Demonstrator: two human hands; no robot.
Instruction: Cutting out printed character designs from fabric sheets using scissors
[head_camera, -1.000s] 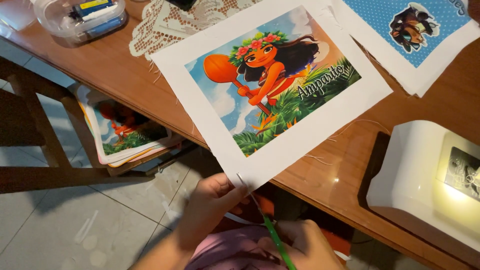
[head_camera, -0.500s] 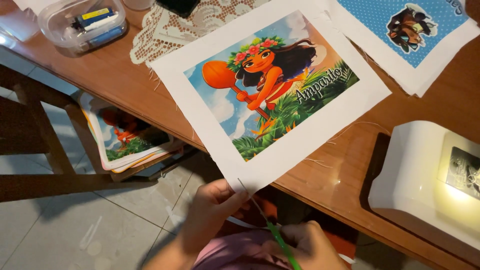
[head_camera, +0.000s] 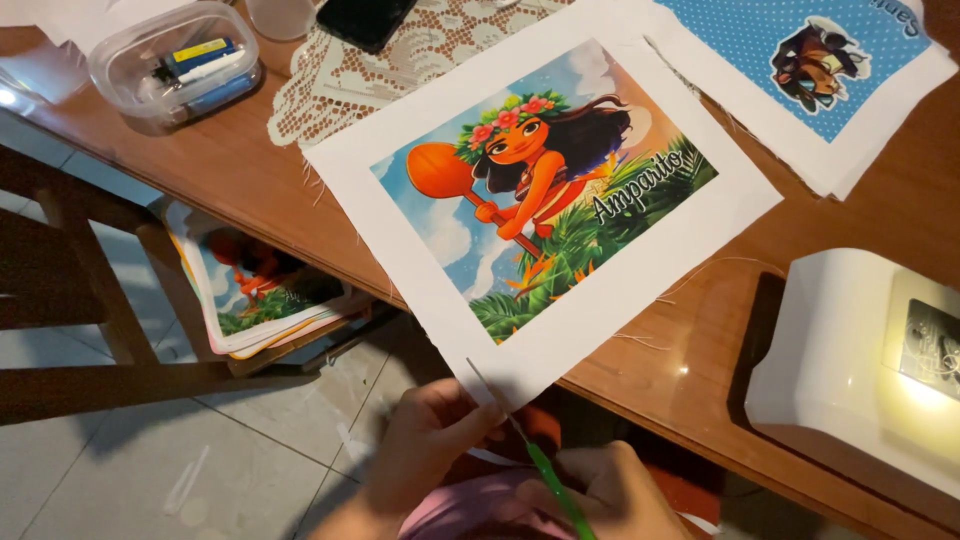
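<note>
While the left hand pinches the printed cloth corner, the right hand grips green scissors.

Two hands, two printed cloths, one scissors

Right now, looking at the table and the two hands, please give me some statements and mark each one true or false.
1. The left hand pinches the near corner of the printed fabric sheet. True.
2. The right hand holds a red pencil. False: it holds green-handled scissors, blade at the sheet's corner.
3. The clear plastic box stands on the wooden table, at its far left. True.
4. The white sewing machine lies on the floor. False: it stands on the table, at the right.
5. The stack of printed sheets lies on top of the table. False: it rests lower, beside the table edge.
</note>
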